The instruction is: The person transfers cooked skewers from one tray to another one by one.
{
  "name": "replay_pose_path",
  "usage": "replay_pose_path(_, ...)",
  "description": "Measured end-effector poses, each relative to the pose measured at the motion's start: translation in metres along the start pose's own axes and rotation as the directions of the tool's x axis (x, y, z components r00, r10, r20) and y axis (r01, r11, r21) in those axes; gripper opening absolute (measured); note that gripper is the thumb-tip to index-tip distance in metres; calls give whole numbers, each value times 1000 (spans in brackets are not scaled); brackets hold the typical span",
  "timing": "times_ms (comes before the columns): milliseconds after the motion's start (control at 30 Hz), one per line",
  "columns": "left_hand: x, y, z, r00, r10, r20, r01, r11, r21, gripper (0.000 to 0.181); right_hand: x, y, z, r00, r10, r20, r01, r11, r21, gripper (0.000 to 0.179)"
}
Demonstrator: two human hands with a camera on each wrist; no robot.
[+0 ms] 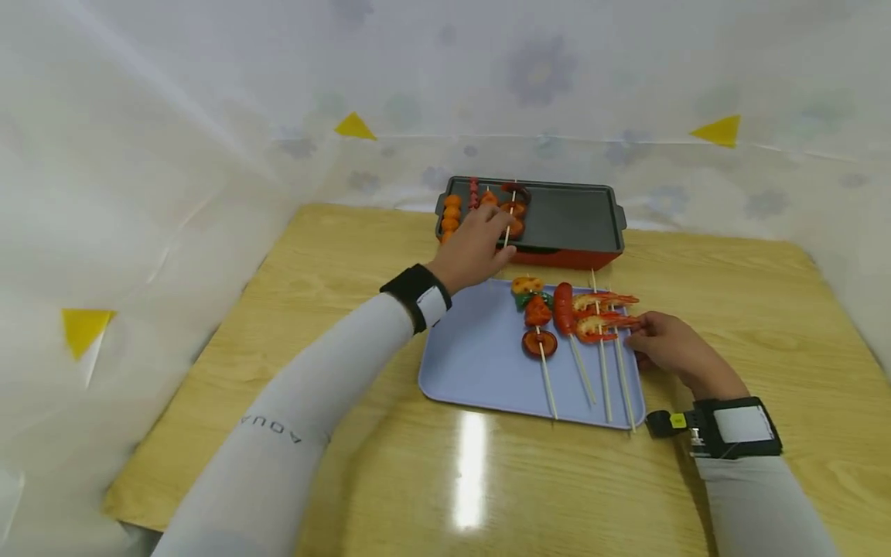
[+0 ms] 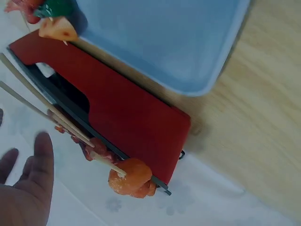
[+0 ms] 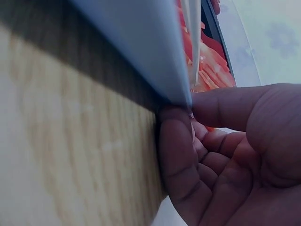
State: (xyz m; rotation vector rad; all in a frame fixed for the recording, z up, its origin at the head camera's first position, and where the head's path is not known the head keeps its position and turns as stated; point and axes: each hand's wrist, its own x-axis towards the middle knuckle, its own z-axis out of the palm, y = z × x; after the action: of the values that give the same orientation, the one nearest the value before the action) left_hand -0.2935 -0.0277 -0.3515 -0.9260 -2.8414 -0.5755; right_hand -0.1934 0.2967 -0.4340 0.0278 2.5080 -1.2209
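On the left, the skewer of orange balls (image 1: 452, 210) lies just left of the fingers of your left hand (image 1: 476, 238). A skewer of small red pieces (image 1: 474, 191) lies just beyond those fingers; a skewer of orange pieces (image 1: 489, 197), partly hidden by your hand, lies next to it. The skewer of reddish-brown pieces (image 1: 517, 227) lies immediately right of your fingertips. Your left fingers (image 2: 43, 155) are loosely spread and clamp nothing; the left wrist view shows a gap between them and the bare sticks (image 2: 28, 82).

Farther right, and nearer you than the left fingers, follow the mixed skewer (image 1: 537, 311) of yellow, green, orange-red and brown pieces, then the sausage skewer (image 1: 564, 307). Two shrimp skewers (image 1: 597, 327) lie just left of the fingers of your right hand (image 1: 670, 350). These fingers are clamped on the rim of the tray, thumb above and curled forefinger below, as the right wrist view shows.

Of the containers, the grill (image 1: 574, 213), a dark pan on a red body, sits under and beyond your left fingers; its four skewers occupy the left part. The blue tray (image 1: 473, 340) extends leftward from your right fingers and carries the other four, sticks pointing towards you.
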Motion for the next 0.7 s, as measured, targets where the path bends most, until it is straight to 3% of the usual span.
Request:
replay_pose_path(100,16,1,2,990,-117,78,120,992,-38,38,-3,1,0,1000,-2,-10,2,1000,11,30)
replay_pose_path(233,26,0,6,954,-258,153,279,949,-143,16,-6,1,0,1000,-3,-5,3,1000,31,30)
replay_pose_path(400,33,-4,4,925,-323,200,349,930,-111,39,-8,2,1,1000,-14,0,14,999,48,30)
replay_pose_path(500,35,-1,-1,907,-344,245,374,924,-87,41,-9,2,3,1000,-7,-1,7,999,52,29)
replay_pose_path(700,37,6,-12,850,-416,324,467,879,-97,36,-6,0,3,1000,-10,4,10,1000,30,30)
